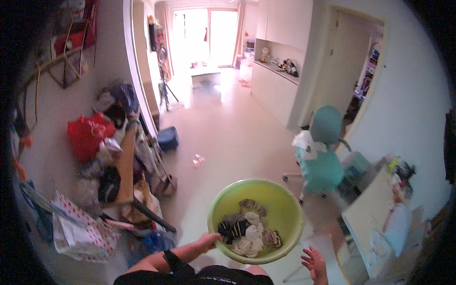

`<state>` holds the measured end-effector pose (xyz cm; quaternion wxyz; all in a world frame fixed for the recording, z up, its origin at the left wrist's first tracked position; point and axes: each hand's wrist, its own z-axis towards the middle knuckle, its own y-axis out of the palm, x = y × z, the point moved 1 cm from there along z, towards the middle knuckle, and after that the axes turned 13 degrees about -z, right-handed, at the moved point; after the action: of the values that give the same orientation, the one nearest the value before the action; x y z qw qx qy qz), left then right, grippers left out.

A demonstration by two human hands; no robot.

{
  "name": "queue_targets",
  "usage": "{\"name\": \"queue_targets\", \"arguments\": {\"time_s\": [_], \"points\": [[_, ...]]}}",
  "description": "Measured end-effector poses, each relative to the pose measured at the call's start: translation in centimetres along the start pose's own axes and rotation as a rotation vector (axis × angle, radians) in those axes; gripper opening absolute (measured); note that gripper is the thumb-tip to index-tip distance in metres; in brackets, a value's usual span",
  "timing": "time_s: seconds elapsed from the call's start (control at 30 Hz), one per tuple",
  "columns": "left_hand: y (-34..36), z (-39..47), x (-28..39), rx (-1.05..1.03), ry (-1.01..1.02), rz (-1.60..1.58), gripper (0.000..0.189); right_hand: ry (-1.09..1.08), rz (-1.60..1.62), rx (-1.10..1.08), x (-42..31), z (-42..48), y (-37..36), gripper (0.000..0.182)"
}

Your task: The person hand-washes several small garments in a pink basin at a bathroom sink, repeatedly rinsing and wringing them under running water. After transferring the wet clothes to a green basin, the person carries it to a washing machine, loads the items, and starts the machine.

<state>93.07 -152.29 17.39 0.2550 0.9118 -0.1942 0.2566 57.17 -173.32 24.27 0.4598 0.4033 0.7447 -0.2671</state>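
Observation:
A round yellow-green plastic basin (pixel 281 206) is held in front of my body, tilted so that I look into it. My left hand (pixel 211 241) grips its lower left rim, the fingertips over the edge. Inside lie crumpled white cloths (pixel 252 235), a dark striped cloth (pixel 233 229), a grey-brown cloth (pixel 253 206) and a patterned brown one (pixel 273 238); they look like small garments or socks. To the right of the basin, my right hand (pixel 314 263) is apart from the rim, fingers spread, with nothing in it.
On the right stand a teal swivel chair (pixel 322 167) with a white bag on it and a pale table (pixel 370 213) with items. Bags, a red bag (pixel 89 137) and a wooden board (pixel 127 167) crowd the left. A crumpled wrapper (pixel 198 161) lies on the floor ahead.

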Motion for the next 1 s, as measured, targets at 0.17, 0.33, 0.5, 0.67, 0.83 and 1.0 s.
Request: {"name": "queue_targets", "arguments": {"time_s": [0.17, 0.33, 0.5, 0.67, 0.83, 1.0], "points": [[-0.2, 7.0, 8.3, 0.239, 0.074, -0.181, 0.016, 0.101, -0.166, -0.254, -11.3, 16.9, 4.9, 0.057], [-0.4, 12.8, 17.7, 0.466, 0.242, -0.345, 0.017, -0.237, -0.066, -0.982, -27.5, 32.8, 14.8, 0.061], [1.1, 23.2, 28.8, 0.426, 0.301, -0.473, 0.013, -0.215, -0.89, -0.309, -28.7, 57.3, 19.3, 0.056], [1.7, 30.5, 40.9, 0.49, 0.273, -0.646, 0.014, 0.19, -0.177, -0.401, -34.5, 63.7, 19.8, 0.057], [-0.5, 40.0, 53.4, 0.511, 0.277, -0.665, 0.011, 0.246, -0.258, 0.011, -34.3, 77.0, 16.9, 0.051], [-3.2, 46.3, 66.5, 0.633, 0.295, -0.737, 0.011, 0.066, -0.173, 0.062, -43.5, 96.2, 27.0, 0.041]]}}
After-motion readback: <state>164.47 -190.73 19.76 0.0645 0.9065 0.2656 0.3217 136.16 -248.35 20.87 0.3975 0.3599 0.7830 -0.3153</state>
